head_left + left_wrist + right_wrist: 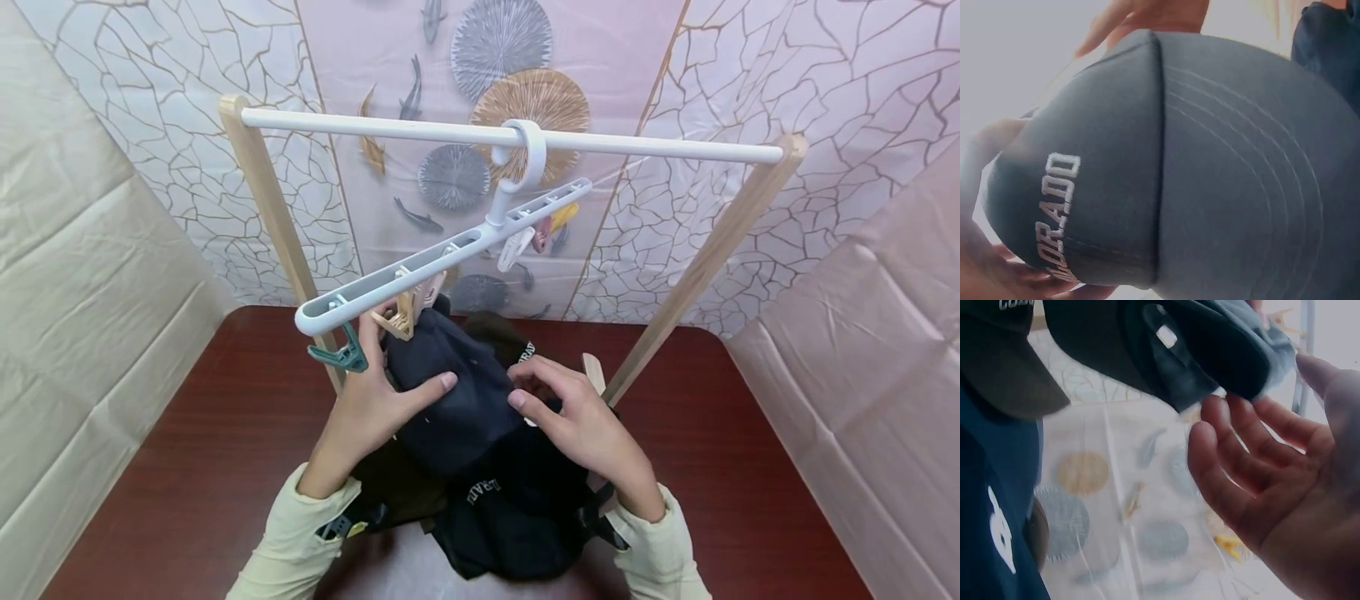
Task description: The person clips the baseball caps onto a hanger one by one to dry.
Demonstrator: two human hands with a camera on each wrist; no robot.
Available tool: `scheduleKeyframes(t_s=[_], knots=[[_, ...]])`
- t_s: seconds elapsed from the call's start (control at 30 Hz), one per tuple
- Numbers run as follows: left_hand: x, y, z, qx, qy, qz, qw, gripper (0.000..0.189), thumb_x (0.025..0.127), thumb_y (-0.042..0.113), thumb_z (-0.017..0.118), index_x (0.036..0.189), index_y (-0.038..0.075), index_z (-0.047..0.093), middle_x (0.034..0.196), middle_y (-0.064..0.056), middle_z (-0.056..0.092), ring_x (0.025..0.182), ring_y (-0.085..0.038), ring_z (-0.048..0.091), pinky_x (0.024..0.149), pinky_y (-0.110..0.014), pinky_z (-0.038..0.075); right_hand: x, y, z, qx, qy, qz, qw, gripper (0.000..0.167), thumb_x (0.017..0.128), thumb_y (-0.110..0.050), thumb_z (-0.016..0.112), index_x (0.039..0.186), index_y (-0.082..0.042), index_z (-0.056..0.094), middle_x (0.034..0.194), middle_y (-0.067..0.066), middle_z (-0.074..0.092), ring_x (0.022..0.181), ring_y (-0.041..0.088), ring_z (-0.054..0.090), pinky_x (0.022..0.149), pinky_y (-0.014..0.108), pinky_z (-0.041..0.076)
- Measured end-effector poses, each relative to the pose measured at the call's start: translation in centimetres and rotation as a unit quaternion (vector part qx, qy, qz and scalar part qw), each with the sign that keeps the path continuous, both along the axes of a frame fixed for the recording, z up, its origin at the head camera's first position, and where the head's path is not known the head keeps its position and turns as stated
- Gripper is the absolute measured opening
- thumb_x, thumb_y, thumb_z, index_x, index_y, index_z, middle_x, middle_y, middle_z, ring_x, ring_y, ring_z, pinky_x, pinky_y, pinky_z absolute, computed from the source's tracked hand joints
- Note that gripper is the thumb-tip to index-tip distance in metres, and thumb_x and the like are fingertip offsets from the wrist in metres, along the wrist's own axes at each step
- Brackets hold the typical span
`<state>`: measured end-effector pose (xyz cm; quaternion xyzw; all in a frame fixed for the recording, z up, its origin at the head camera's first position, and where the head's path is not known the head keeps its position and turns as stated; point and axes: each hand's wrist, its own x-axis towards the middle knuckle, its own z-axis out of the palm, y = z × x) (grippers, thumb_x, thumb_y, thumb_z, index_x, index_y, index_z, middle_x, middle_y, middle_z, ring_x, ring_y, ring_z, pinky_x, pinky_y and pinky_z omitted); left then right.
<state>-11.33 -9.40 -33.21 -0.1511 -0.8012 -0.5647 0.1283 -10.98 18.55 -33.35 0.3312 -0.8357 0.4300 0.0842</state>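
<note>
A dark navy baseball cap (453, 400) hangs under the left half of a white clip hanger (450, 250). My left hand (371, 408) holds the cap from the left, thumb on its front, fingers partly hidden behind. White lettering shows on the cap (1104, 175) in the left wrist view. Beside the cap's right edge is my right hand (581, 417), fingers loosely bent; its fingertips lie close to the fabric in the right wrist view. A beige peg (405, 315) and a pink peg (429, 292) meet the cap's upper edge; whether they clamp it, I cannot tell.
The hanger hooks over a white rod (360, 125) between wooden posts (701, 275). A green peg (345, 354) hangs at its left end; white (516, 248), red and yellow pegs hang right. More dark caps (517, 517) lie below on the reddish-brown table (202, 467).
</note>
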Motion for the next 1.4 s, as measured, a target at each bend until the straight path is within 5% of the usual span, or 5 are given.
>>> scheduleKeyframes(t_s=[0.33, 0.6, 0.93, 1.2, 1.4], knots=[[-2.1, -3.3, -0.6, 0.052, 0.02, -0.001, 0.9985, 0.075, 0.091, 0.013, 0.079, 0.157, 0.019, 0.044, 0.143, -0.01, 0.039, 0.125, -0.024, 0.057, 0.102, -0.034, 0.049, -2.0, 4.2, -0.9, 0.153, -0.06, -0.087, 0.9825, 0.021, 0.11, -0.017, 0.058, 0.125, -0.006, 0.068, 0.123, 0.011, 0.068, 0.113, 0.027, 0.063, 0.1, 0.05, 0.05], [-3.1, -4.2, -1.3, 0.117, 0.043, 0.019, 0.992, 0.062, 0.095, 0.002, 0.062, 0.154, 0.004, 0.045, 0.14, -0.016, 0.059, 0.114, -0.017, 0.062, 0.091, -0.02, 0.052, -2.9, 4.8, -2.0, 0.259, -0.146, -0.069, 0.9524, 0.042, 0.108, -0.025, 0.062, 0.137, 0.005, 0.058, 0.135, 0.026, 0.056, 0.124, 0.04, 0.058, 0.105, 0.058, 0.046], [-4.8, -3.7, -2.1, 0.108, 0.062, 0.007, 0.9922, 0.05, 0.106, 0.003, 0.056, 0.154, 0.0, 0.042, 0.148, -0.016, 0.052, 0.131, -0.026, 0.055, 0.104, -0.028, 0.047, -1.3, -2.2, -2.9, 0.218, -0.03, 0.006, 0.9755, 0.035, 0.103, -0.019, 0.07, 0.133, -0.001, 0.063, 0.13, 0.013, 0.06, 0.114, 0.026, 0.063, 0.098, 0.045, 0.053], [-5.5, -4.0, -2.3, 0.11, 0.077, -0.028, 0.9906, 0.042, 0.11, 0.004, 0.046, 0.152, -0.002, 0.042, 0.147, -0.017, 0.052, 0.128, -0.021, 0.054, 0.104, -0.026, 0.045, -1.5, -6.9, -5.7, 0.166, -0.112, -0.058, 0.9779, 0.073, 0.104, -0.021, 0.069, 0.162, -0.001, 0.029, 0.159, 0.027, 0.04, 0.144, 0.039, 0.047, 0.112, 0.054, 0.045], [-5.1, -3.6, -2.7, 0.111, 0.051, -0.05, 0.9913, 0.04, 0.111, 0.006, 0.044, 0.15, -0.004, 0.041, 0.141, -0.022, 0.055, 0.122, -0.021, 0.056, 0.101, -0.025, 0.045, -2.7, -6.6, -7.0, 0.058, -0.184, -0.069, 0.9787, 0.051, 0.102, -0.017, 0.071, 0.148, -0.004, 0.051, 0.102, 0.004, 0.065, 0.083, 0.017, 0.06, 0.077, 0.033, 0.05]])
